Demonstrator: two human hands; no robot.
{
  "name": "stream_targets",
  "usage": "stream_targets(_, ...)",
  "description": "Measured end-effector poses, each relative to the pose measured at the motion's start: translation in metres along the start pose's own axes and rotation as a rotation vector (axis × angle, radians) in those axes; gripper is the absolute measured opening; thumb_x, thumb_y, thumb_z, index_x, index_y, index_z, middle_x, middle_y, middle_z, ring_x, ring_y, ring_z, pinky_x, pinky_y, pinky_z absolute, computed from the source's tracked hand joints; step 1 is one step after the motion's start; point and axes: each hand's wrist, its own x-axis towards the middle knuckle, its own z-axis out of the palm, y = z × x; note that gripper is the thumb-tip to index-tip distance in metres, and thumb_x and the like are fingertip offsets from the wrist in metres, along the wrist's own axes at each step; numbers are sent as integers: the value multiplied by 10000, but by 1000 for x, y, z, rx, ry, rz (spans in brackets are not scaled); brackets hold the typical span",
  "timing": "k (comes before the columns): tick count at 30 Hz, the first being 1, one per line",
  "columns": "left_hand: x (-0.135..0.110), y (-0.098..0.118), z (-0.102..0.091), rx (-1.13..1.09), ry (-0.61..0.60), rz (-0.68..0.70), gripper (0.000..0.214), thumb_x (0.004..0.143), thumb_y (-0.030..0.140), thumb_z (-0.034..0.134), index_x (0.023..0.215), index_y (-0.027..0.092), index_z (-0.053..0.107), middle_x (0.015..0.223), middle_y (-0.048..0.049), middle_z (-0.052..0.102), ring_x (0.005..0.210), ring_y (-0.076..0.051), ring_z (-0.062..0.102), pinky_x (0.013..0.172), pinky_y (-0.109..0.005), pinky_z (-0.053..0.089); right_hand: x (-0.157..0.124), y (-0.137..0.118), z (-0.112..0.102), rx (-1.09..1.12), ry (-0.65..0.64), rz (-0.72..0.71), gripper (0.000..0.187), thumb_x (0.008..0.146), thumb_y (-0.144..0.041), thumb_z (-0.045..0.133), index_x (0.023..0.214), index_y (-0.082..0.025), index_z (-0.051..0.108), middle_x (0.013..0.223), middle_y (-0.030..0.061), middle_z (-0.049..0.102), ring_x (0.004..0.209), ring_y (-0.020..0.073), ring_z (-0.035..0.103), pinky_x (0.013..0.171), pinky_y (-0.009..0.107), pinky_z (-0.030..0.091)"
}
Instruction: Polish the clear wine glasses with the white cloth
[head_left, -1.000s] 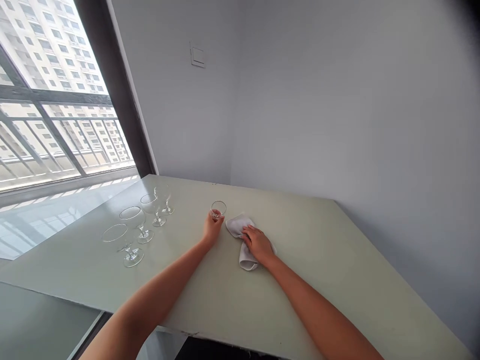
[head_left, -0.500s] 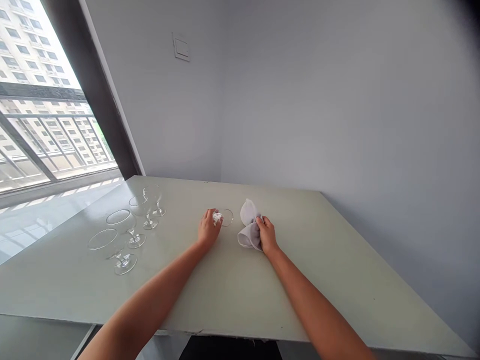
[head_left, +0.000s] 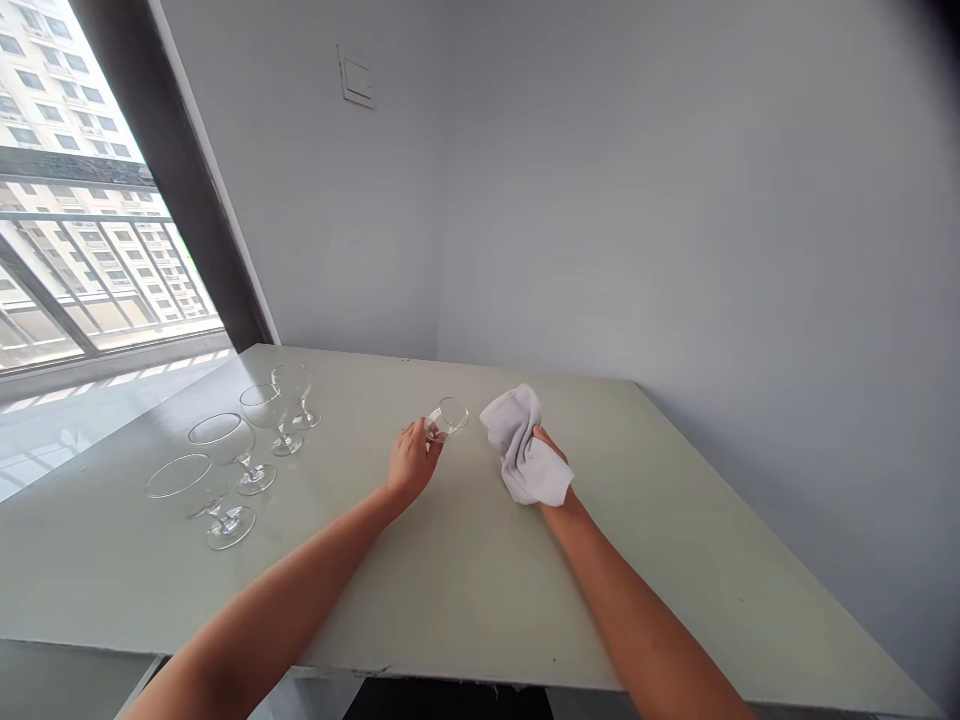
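Note:
My left hand (head_left: 409, 463) grips a small clear glass (head_left: 448, 418), lifted off the pale table (head_left: 465, 580) and tilted with its mouth toward the right. My right hand (head_left: 553, 463) is closed on a bunched white cloth (head_left: 521, 450), raised just to the right of the glass. Cloth and glass are a short gap apart. The cloth hides most of my right fingers.
Several clear stemmed glasses (head_left: 240, 455) stand in a row on the table's left side. A large window (head_left: 82, 210) lies to the left. Grey walls meet in a corner behind the table, with a wall switch (head_left: 355, 78) above.
The right hand gathered the cloth off the table and lifted it. The left hand raised the small glass and tipped it sideways. The camera view shifted slightly right.

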Motion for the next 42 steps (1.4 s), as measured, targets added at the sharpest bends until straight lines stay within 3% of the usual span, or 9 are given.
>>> stream_targets(3,-3,2,1,74,-87,15,171,861,340,396,806,200,478,662,-26,567,649,-177,533,606,-270,341,-10,-9,6,32,116,-10,198,784,-441,502,797,-244,516,698,-26,562,677,151,563,628,296,470)
stream_targets(7,-4,4,1,198,-56,207,162,885,300,368,884,195,491,737,-32,608,673,-167,556,694,-288,344,-34,-25,24,-240,346,-249,243,823,-461,470,774,-227,516,597,-45,467,549,122,453,520,250,388)
stream_targets(9,-5,6,0,235,-21,294,180,889,291,368,978,194,490,812,-40,622,707,-167,570,716,-298,340,-46,-28,37,-462,280,-373,244,849,-426,445,901,-219,564,680,-9,540,627,146,489,576,273,411)
stream_targets(13,-6,7,0,302,32,342,230,877,332,403,1016,177,503,805,-59,619,766,-193,584,727,-315,329,-61,-24,57,-906,-85,-558,318,867,-295,405,1134,-216,560,1041,85,612,934,224,512,805,367,421)
stream_targets(18,-6,2,0,354,74,359,287,864,278,434,1129,175,465,849,-66,623,811,-199,588,764,-324,326,-56,-21,55,-925,-271,-249,385,869,-307,377,1219,-202,498,867,49,646,744,191,573,675,319,456)
stream_targets(26,-12,8,4,343,28,478,319,795,107,436,1109,153,464,819,-59,611,774,-187,576,755,-324,334,-47,-30,39,-39,-687,419,417,818,-438,509,1127,-162,468,708,54,649,641,210,642,496,306,507)
stream_targets(32,-11,9,4,327,12,491,272,775,85,433,1029,155,500,806,-61,592,778,-190,564,773,-339,350,-52,-19,46,156,-569,370,356,740,-311,649,1035,-143,541,861,75,664,789,204,657,643,318,543)
stream_targets(38,-7,2,-3,239,-123,625,315,834,189,440,1148,179,460,812,-47,598,693,-163,566,629,-286,383,-45,-18,43,-116,-348,256,282,736,-400,635,837,-139,597,555,-3,615,441,128,586,490,265,497)
stream_targets(42,-8,10,-13,-34,-333,471,416,801,405,526,1171,223,466,823,-22,616,647,-134,562,587,-248,389,-38,-44,25,-330,-567,223,309,727,-382,644,907,-135,599,641,9,639,477,145,611,531,282,491)
